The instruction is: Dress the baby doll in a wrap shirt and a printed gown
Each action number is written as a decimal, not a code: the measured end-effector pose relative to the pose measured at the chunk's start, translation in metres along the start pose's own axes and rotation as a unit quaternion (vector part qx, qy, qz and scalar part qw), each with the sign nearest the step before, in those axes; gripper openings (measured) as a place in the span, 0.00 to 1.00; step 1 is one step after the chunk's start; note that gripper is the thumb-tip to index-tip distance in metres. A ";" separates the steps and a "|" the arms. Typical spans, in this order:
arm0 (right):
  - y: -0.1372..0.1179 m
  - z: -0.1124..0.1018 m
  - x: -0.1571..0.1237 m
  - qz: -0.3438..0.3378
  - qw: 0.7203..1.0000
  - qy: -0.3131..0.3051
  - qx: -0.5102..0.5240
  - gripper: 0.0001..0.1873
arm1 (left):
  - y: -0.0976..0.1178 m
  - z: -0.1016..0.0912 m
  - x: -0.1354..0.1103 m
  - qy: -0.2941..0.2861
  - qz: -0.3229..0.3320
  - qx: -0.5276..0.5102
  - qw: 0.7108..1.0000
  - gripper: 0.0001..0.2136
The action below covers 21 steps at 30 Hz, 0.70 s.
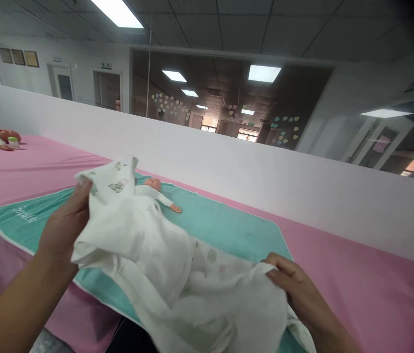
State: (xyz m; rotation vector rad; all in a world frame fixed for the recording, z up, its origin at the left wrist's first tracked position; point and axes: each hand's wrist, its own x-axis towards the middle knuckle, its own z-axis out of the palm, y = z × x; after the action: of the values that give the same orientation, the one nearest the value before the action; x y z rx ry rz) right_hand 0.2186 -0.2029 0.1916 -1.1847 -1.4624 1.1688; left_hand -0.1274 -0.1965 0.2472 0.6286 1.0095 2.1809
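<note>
Stretched between both hands is a white baby garment (148,245) with small printed motifs, held up above a teal mat. My left hand (65,220) grips its upper left part, fingers closed on the cloth. On the other side, my right hand (291,277) pinches the fabric near its right edge. Behind the garment a baby doll (152,184) in a white top lies on the teal mat (221,218), one arm stretched out to the right. The cloth covers most of the doll's body.
Pink cloth (331,264) covers the long table under the mat. A second doll (6,135) lies at the far left beside a small green-topped bottle (13,142). Along the back runs a white wall (229,166) with a large glass window above it.
</note>
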 end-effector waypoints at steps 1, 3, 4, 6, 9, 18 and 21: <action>0.003 0.000 0.001 0.005 0.999 -0.017 -0.043 0.21 | 0.000 0.005 -0.002 -0.030 -0.012 0.008 0.999 0.14; 0.007 0.000 0.004 0.023 0.995 -0.020 -0.094 0.20 | 0.003 0.015 -0.006 -0.074 -0.009 0.032 0.997 0.14; 0.008 -0.001 0.006 0.032 0.994 -0.013 -0.106 0.20 | 0.004 0.021 -0.008 -0.079 0.009 0.050 0.996 0.13; 0.009 -0.001 0.009 0.018 0.991 0.006 -0.134 0.17 | 0.007 0.032 -0.011 -0.078 0.062 0.099 0.990 0.12; 0.003 0.012 0.006 -0.086 0.974 0.023 -0.207 0.10 | 0.006 0.051 -0.019 -0.142 0.121 0.185 0.965 0.13; -0.043 0.081 0.011 -0.271 0.913 0.136 -0.272 0.11 | -0.024 0.121 -0.076 -0.518 0.072 0.213 0.825 0.15; -0.050 0.070 0.023 -0.252 0.915 0.189 -0.251 0.02 | -0.048 0.111 -0.090 -0.548 0.054 0.186 0.814 0.18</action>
State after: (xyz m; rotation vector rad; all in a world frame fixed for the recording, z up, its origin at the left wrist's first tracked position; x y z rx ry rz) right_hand 0.1394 -0.1944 0.2319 -1.1756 -1.6669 0.1943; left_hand 0.0227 -0.1838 0.2611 1.8628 0.7086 1.2504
